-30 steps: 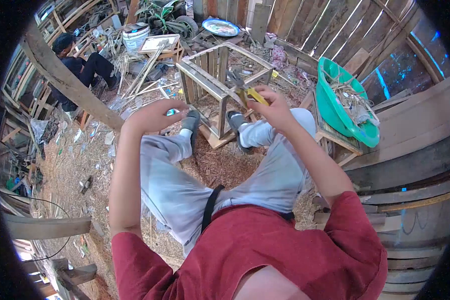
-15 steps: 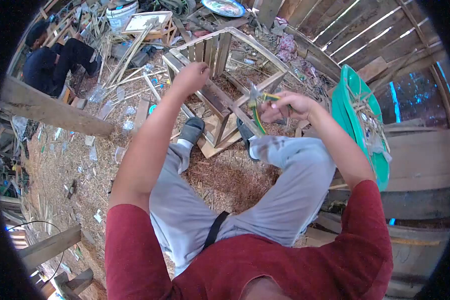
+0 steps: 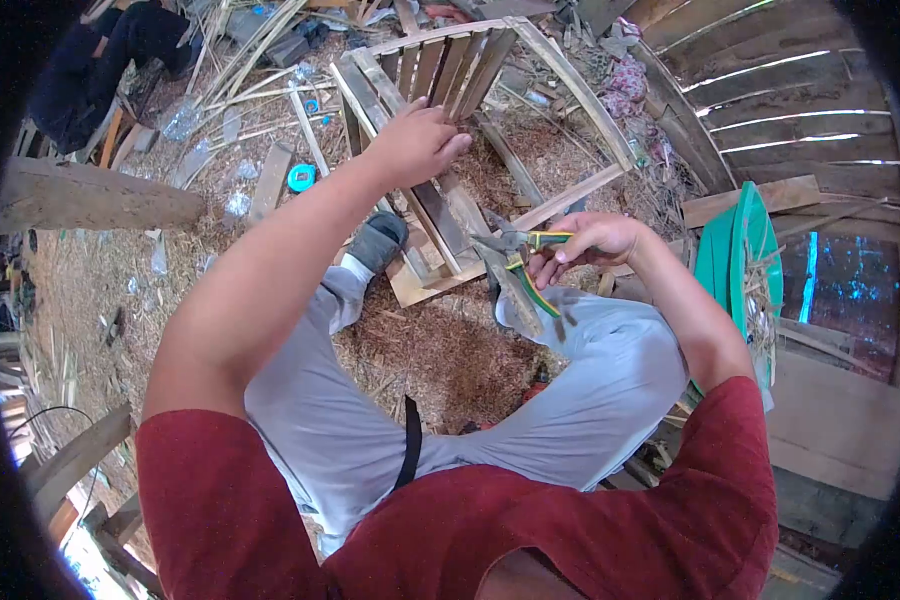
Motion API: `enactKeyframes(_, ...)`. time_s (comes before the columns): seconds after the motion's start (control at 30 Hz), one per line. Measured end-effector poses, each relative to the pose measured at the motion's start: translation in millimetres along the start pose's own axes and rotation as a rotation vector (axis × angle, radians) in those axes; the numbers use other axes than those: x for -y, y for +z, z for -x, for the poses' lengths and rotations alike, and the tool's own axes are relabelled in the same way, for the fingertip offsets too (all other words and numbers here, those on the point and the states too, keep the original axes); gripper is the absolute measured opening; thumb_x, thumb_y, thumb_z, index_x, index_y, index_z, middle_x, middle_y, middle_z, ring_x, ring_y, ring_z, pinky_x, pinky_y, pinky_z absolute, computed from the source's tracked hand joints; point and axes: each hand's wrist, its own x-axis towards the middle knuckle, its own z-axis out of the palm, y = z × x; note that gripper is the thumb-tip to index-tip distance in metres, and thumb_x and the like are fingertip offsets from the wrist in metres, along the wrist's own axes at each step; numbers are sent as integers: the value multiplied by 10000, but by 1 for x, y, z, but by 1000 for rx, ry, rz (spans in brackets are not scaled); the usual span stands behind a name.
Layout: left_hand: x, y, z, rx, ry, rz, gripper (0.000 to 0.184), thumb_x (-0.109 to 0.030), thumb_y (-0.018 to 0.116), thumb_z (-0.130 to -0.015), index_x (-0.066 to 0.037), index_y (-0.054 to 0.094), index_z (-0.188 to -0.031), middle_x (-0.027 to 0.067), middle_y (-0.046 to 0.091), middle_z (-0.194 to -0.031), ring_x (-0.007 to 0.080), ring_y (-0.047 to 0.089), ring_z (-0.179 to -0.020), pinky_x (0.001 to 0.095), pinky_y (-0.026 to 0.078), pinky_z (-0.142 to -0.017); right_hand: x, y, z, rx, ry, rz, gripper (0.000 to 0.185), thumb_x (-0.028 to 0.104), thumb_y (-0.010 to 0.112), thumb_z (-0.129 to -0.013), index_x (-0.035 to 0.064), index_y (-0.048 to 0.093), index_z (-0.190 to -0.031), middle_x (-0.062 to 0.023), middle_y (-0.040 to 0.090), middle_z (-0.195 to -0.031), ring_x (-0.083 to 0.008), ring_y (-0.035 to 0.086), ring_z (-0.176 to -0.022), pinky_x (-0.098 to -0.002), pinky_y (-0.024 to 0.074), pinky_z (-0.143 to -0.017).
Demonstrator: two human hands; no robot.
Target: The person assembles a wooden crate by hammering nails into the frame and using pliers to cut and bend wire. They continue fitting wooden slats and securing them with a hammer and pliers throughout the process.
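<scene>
A slatted wooden frame (image 3: 570, 90), like a small chair or stool, stands on the ground between my feet. Over its near rail is my left hand (image 3: 417, 145), fingers curled with the thumb beside them; what they hold, if anything, is hidden. My right hand (image 3: 595, 243) grips pliers (image 3: 518, 240) with green and yellow handles, above my right knee. The pliers' jaws point left, close to the frame's near corner, and their handles are spread apart. I cannot tell whether the jaws touch the wood.
Wood shavings and scraps cover the ground. A teal tape measure (image 3: 301, 178) lies left of the frame. A green basin (image 3: 725, 250) with wood strips leans at right, near a plank wall (image 3: 790, 110). A thick beam (image 3: 90, 195) juts in from the left. Another person (image 3: 100, 65) sits at upper left.
My view has tilted and come closer to the frame. My left hand has shifted right along the frame's rail, and its fingers have loosened somewhat. The pliers, still in my right hand, have turned slightly.
</scene>
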Motion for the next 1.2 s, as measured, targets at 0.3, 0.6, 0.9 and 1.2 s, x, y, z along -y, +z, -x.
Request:
enactKeyframes(0.3, 5, 0, 5, 77, 15, -15, 376, -348, 527, -1022, -60, 763, -967, 117, 671, -999, 317, 605, -1110, 508, 331, -1173, -6, -5, -14, 63, 58, -93, 397, 103, 661, -886, -109, 619, -1219, -229, 697, -1182, -333, 723, -1052, -445, 551, -955)
enactKeyframes(0.6, 8, -2, 9, 115, 18, -5, 383, -361, 513, -1020, -84, 774, -973, 95, 682, -963, 309, 603, -1066, 484, 326, -1177, -15, -2, -17, -18, 105, -201, 381, 148, 664, -916, -74, 618, -1222, -204, 708, -1071, -341, 735, -937, -458, 586, -875)
enactKeyframes(0.9, 9, 0, 13, 83, 25, -4, 378, -370, 520, -1020, -97, 779, -983, 84, 689, -963, 301, 599, -1068, 477, 330, -1175, -16, 12, -17, 68, 150, -369, 443, 316, 574, -1007, 56, 500, -1358, -151, 633, -964, -218, 599, -721, -334, 504, -642)
enactKeyframes(1.2, 4, 4, 19, -29, 40, -6, 316, -293, 543, -1003, -48, 733, -940, 117, 644, -947, 320, 585, -1054, 500, 346, -1153, -18, 10, -19, 204, 300, -623, 587, 536, 519, -1009, 50, 497, -1337, -93, 542, -941, -198, 501, -732, -313, 434, -650)
